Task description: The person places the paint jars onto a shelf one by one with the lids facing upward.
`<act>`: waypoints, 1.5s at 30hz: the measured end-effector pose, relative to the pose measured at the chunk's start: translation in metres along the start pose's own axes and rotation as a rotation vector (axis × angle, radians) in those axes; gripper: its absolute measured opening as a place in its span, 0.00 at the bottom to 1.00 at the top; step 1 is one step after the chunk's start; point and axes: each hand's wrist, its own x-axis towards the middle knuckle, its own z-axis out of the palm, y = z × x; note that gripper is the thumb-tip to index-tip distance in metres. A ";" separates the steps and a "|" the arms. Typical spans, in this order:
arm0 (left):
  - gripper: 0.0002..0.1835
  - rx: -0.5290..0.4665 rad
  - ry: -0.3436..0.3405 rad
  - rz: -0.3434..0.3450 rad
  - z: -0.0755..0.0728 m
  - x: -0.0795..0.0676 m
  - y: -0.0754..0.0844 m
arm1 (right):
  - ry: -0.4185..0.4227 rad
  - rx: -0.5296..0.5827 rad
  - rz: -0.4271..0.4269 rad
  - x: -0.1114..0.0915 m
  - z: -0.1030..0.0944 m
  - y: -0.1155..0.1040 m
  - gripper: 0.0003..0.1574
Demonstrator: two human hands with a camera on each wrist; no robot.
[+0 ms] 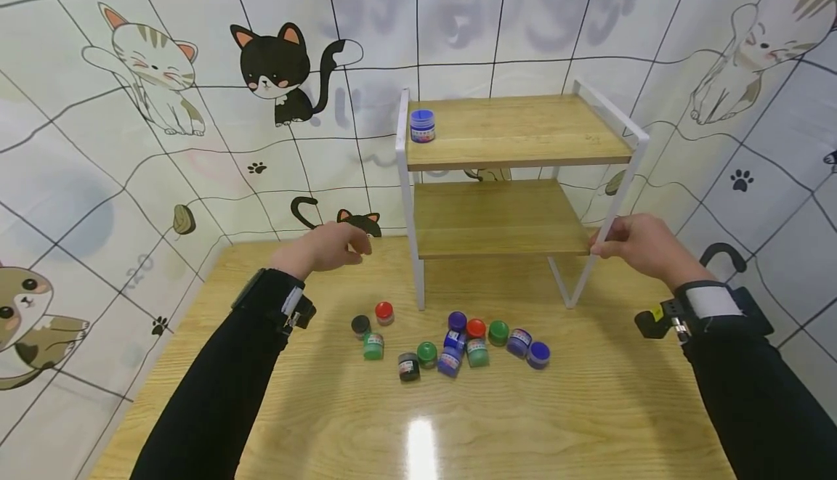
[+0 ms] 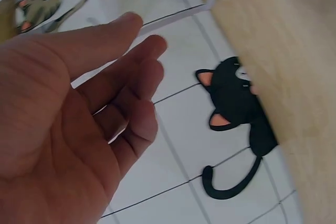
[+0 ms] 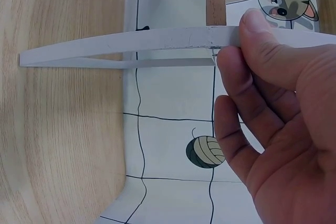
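Head view, shelf: it stands in the middle and upper right, and the shelf (image 1: 516, 128) sits between the two hands.
Long way of shelf: left to right across the picture.
Right hand: the right hand (image 1: 637, 244) is at the right side of the picture, at the lower board's right end. It pinches the white leg (image 1: 624, 186).
Left hand: the left hand (image 1: 330, 246) is left of the shelf and apart from it. Its fingers are a bit bent, and it holds nothing.
Nearer hand: the right one, because it touches the shelf.
Little pots: a bunch of pots (image 1: 455, 340) is low in the middle, on the table (image 1: 523, 422). The left hand is nearer to the ones on the left.
Blue pot: the blue pot (image 1: 422, 125) is on the top board, at its left end.
Left wrist view: the hand fills the left side, with air between thumb and fingers. A black cat (image 2: 231, 98) on the wall is to its right.
Right wrist view: the leg runs sideways across the upper part. The thumb is over it, and a fingertip is just under.
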 end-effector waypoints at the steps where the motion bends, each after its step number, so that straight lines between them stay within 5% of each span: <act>1: 0.12 0.000 -0.020 -0.015 0.004 0.000 -0.002 | 0.002 0.002 0.004 0.000 0.000 0.000 0.15; 12: 0.17 -0.077 -0.177 -0.152 0.051 0.001 -0.021 | 0.001 -0.004 0.000 0.000 0.000 0.000 0.14; 23: 0.25 -0.152 -0.229 -0.246 0.092 -0.002 -0.030 | 0.005 0.014 0.000 -0.002 -0.001 -0.001 0.14; 32: 0.22 -0.167 -0.220 -0.229 0.112 -0.004 -0.033 | 0.012 0.014 -0.009 -0.002 0.000 0.000 0.13; 45: 0.17 -0.161 -0.180 -0.173 0.121 -0.001 -0.036 | 0.006 0.014 -0.006 -0.002 -0.001 0.000 0.13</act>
